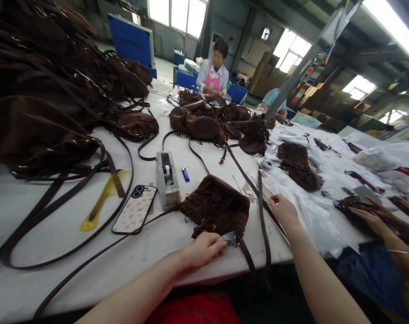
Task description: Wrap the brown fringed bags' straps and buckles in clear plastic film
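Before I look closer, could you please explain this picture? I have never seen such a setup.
There is no machine here: a camera worn on a person's head looks forward and down at two bare hands. On the white table, a brown fringed bag lies in front of the person. The left hand pinches a small piece of clear plastic at the bag's near edge. The right hand is beside a strap; whether it holds anything is unclear. Left of the bag are a tape dispenser, a phone and a yellow comb. The hands at far right belong to a co-worker.
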`<state>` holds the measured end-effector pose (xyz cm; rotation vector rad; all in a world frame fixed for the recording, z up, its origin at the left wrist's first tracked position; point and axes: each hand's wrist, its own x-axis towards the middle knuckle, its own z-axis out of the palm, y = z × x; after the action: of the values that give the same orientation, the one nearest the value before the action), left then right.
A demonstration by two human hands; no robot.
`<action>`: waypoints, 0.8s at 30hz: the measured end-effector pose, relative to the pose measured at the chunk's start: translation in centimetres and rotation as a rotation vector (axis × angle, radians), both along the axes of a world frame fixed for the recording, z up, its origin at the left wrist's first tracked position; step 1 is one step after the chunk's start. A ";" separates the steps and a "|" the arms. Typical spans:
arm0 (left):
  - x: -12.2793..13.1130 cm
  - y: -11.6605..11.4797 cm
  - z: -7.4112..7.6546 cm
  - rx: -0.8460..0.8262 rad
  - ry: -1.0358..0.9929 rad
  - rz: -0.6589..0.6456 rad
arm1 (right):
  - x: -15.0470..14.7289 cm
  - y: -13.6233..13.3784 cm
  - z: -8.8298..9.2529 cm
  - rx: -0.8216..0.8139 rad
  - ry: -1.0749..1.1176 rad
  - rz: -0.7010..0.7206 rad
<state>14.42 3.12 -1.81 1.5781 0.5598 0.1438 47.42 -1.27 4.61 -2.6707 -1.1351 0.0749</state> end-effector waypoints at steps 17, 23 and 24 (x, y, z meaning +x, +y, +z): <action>-0.1 0.3 0.3 -0.242 0.013 -0.038 | 10.2 0.5 -2.4 0.255 0.262 -0.077; -0.1 0.0 0.1 -0.236 -0.004 -0.018 | 10.4 1.0 0.1 0.692 0.550 -0.152; -0.1 0.0 0.0 -0.235 -0.012 -0.019 | 10.2 1.1 0.5 0.734 0.609 -0.148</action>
<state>14.30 3.13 -1.77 1.3531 0.5320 0.0701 57.61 -0.21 5.13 -1.8687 -0.6008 0.3430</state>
